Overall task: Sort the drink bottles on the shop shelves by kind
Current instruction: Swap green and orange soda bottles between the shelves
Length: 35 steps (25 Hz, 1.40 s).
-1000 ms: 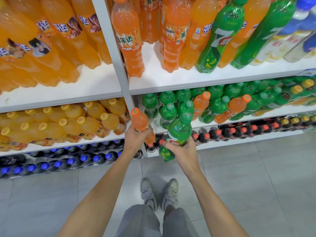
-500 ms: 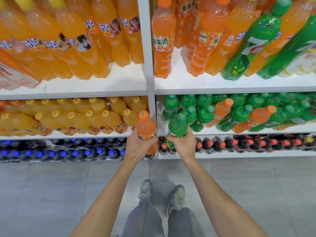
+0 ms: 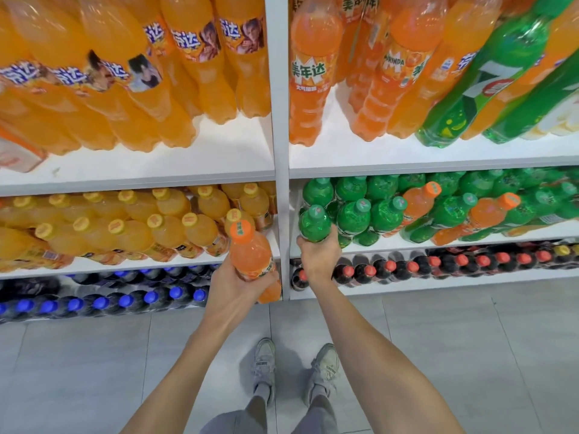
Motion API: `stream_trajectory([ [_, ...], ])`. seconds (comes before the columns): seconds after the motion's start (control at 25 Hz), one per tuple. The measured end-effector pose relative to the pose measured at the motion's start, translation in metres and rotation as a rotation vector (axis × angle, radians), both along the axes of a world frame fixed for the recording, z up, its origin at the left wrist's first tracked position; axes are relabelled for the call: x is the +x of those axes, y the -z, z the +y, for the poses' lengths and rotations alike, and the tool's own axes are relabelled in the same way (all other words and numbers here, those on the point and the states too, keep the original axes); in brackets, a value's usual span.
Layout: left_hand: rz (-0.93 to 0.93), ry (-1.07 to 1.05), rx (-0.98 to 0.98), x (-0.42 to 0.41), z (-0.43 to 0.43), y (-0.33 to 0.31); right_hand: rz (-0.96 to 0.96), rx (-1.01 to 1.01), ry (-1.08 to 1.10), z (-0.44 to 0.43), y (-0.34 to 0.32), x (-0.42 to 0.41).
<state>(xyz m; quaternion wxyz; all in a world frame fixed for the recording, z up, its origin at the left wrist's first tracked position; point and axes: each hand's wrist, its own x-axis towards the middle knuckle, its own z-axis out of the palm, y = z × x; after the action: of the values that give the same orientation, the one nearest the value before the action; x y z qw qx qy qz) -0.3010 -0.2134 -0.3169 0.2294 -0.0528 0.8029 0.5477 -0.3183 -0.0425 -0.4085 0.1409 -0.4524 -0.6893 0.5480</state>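
here, left hand [image 3: 233, 288] wraps the orange soda bottle [image 3: 252, 256] at its label, off the shelf before the white upright [image 3: 281, 158]; right hand [image 3: 319, 256] grips the green soda bottle [image 3: 314, 223] from below at the green row's left end.

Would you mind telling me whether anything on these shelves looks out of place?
Yes. Two orange-capped bottles stand among the green bottles on the middle right shelf, and tall green bottles sit amid tall orange ones on the top right shelf.
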Motion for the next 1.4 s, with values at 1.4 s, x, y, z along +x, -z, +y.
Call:
stream_trajectory([
  [1.4,0.12,0.179,0.184,0.002,0.032,-0.071,-0.089,0.032,-0.119,0.0,-0.1,0.055],
])
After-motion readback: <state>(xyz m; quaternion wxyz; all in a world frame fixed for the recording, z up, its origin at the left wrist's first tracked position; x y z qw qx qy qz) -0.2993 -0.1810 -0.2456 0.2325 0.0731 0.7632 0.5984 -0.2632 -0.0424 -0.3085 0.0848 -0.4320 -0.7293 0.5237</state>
